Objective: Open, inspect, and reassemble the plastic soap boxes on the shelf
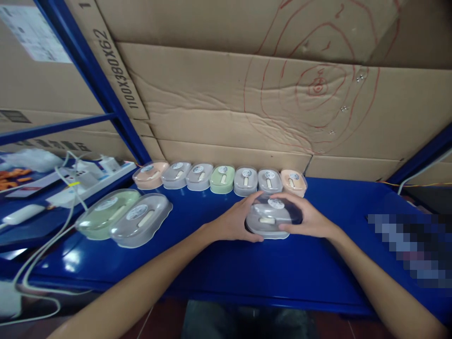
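Observation:
A grey box with a clear lid (263,228) sits on the blue table in front of me, a round sticker and a small white tab on it. My left hand (238,221) grips its left side, thumb low at the front and fingers over the back. On the other side my right hand (305,217) is closed round the right edge of the same box. Whether the lid is fully seated cannot be told. Just behind stand more such boxes, among them a grey one (270,181) and a peach one (294,182).
Several similar boxes, including a green one (222,180), line the back against a cardboard panel (212,127) with red rings. To the left are another green box (102,221) and a grey box (137,229). Further left lie a power strip (88,186) and white cables (42,263). A pixelated patch covers the right.

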`<state>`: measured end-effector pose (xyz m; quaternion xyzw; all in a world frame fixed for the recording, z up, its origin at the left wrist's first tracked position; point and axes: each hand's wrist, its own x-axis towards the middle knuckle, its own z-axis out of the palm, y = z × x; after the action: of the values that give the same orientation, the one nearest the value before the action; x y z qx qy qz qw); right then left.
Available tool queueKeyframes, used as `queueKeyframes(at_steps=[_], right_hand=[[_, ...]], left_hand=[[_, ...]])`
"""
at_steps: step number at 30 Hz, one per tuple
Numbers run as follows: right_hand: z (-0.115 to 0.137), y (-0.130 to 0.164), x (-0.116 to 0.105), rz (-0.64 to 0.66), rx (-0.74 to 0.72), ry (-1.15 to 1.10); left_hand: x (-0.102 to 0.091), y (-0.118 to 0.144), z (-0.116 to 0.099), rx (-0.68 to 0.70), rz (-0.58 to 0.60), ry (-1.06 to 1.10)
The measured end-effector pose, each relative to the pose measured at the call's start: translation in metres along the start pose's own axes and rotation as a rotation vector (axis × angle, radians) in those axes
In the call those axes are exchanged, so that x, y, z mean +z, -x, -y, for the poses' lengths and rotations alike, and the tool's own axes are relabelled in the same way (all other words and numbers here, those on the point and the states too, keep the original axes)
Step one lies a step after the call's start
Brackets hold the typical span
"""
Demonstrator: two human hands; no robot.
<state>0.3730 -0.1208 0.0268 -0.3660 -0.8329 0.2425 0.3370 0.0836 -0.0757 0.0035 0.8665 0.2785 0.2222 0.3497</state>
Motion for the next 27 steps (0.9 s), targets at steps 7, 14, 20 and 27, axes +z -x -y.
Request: queueKeyframes(at_steps=[7, 14, 20, 27], right_hand=[[-0.02, 0.037, -0.084, -0.01, 0.315, 0.345], [-0.042, 0.046, -0.079, 0.149, 0.357, 0.451], [-0.056, 0.047, -0.07, 0.149, 0.367, 0.532], [-0.019, 0.034, -0.068, 0.028, 0.272, 0.567]], left_hand=[[-0.012, 0.002, -0.003, -0.036, 0.101, -0.057], [-0.016, -0.001, -0.004, 0.091, 0.127, -0.057], [-0.015, 0.002, -0.004, 0.097, 0.105, -0.072], [-0.015, 0.003, -0.002, 0.061, 0.119, -0.201]])
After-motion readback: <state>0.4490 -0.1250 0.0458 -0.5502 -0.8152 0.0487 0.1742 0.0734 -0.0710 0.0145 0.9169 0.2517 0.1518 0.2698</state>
